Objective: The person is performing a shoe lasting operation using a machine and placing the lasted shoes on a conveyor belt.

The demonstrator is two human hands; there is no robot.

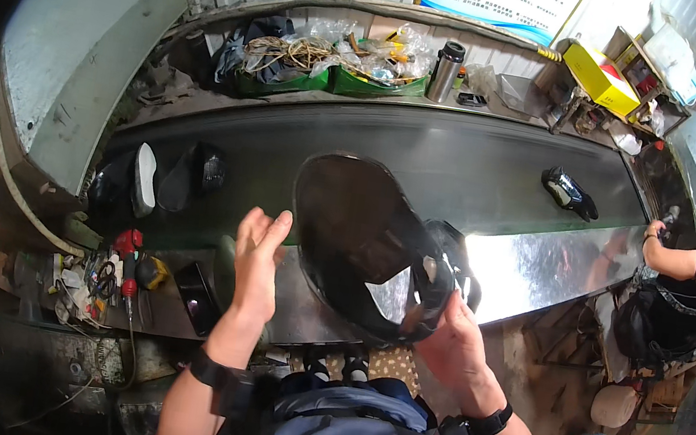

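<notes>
A glossy black shoe [348,218] is held up before me, large in the head view, its wide rounded end toward the far side. My right hand [455,342] grips the narrower end, with the fingers partly hidden behind it. My left hand [259,258] is open beside the shoe's left edge, fingers raised and holding nothing. Below lies a dark conveyor belt [456,157] with a shiny metal edge plate [536,286]. On its left part rest several shoes, one showing a pale side [145,178]. Farther right on the belt lies another black shoe [569,193].
Behind the belt stand a steel flask [446,72] and green bins [377,85] of plastic bags and cord. A phone [198,299] and a red-handled tool [129,252] lie at near left. A co-worker [694,278] sits at right, one hand near the belt's end.
</notes>
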